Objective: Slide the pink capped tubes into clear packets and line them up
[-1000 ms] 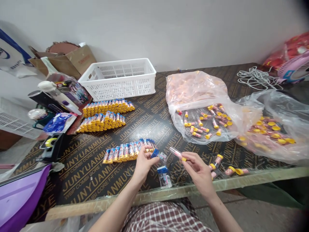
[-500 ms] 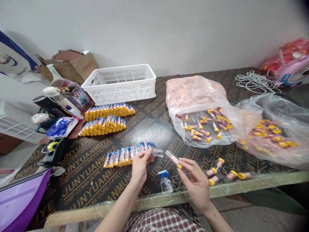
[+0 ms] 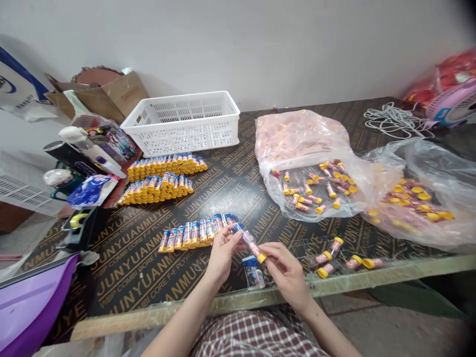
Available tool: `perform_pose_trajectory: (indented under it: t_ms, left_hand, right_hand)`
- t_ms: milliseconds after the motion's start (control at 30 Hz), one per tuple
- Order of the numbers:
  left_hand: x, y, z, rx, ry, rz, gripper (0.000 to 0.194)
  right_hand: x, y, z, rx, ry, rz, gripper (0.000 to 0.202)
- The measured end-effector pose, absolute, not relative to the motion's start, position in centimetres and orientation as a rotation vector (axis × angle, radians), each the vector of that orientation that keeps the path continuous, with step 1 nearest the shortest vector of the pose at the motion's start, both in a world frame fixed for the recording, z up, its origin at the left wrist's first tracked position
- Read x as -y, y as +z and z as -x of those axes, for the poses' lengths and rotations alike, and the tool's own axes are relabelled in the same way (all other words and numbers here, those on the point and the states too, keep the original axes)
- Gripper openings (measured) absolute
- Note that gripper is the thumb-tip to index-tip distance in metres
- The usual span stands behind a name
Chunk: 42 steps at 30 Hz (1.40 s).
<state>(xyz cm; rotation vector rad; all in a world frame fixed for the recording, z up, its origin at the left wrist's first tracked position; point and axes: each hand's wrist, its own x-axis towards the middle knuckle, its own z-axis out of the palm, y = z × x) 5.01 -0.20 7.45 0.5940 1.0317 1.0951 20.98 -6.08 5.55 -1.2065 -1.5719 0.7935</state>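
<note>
My left hand (image 3: 223, 253) pinches a clear wrapper with a blue end. My right hand (image 3: 284, 270) grips the yellow cap of a clear tube (image 3: 253, 245) with pink contents, which points up and left into the wrapper between my hands. Below them a small stack of flat blue-topped wrappers (image 3: 253, 273) lies on the table. A row of wrapped tubes (image 3: 191, 235) with blue tops and yellow caps stretches behind my left hand. Several unwrapped yellow-capped tubes (image 3: 353, 262) lie to the right of my right hand.
A white basket (image 3: 186, 136) stands at the back, with stacked wrapped tubes (image 3: 159, 188) before it. Plastic bags of tubes (image 3: 305, 144) lie at the right. A black tape dispenser (image 3: 80, 230) and bottles (image 3: 74, 156) are at the left; a cord (image 3: 394, 120) and pink fan (image 3: 451, 106) sit back right.
My right hand has moved left with the tube, bringing it to the wrapper in my left hand. The tube, apart from the wrapper before, now meets it. The view has shifted slightly.
</note>
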Motion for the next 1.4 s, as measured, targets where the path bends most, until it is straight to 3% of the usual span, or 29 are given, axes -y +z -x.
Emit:
perform_pose_trajectory:
  t_ms: [67, 200, 333, 1133, 1400]
  left_hand:
    - [0.5, 7.7, -5.0, -0.989, 1.013, -0.600, 0.047]
    - [1.0, 7.7, -5.0, -0.917, 0.818, -0.689, 0.033]
    - [1.6, 7.5, -5.2, -0.882, 0.730, -0.727, 0.030]
    - [2.2, 7.1, -5.7, -0.908, 0.734, -0.714, 0.031]
    - [-3.1, 7.8, 1.0, -1.543, 1.020, -1.215, 0.048]
  right_hand:
    - [5.8, 5.3, -21.0, 1.598, 0.731, 1.222, 0.036]
    - [5.3, 5.2, -21.2, 1.680, 0.625, 1.219, 0.068]
    - [5.1, 5.5, -21.5, 1.801, 0.775, 1.072, 0.083]
    - [5.3, 5.2, -21.5, 1.752, 0.950, 0.966, 0.085]
    - [4.7, 4.6, -25.0, 1.663, 0.872, 1.202, 0.080]
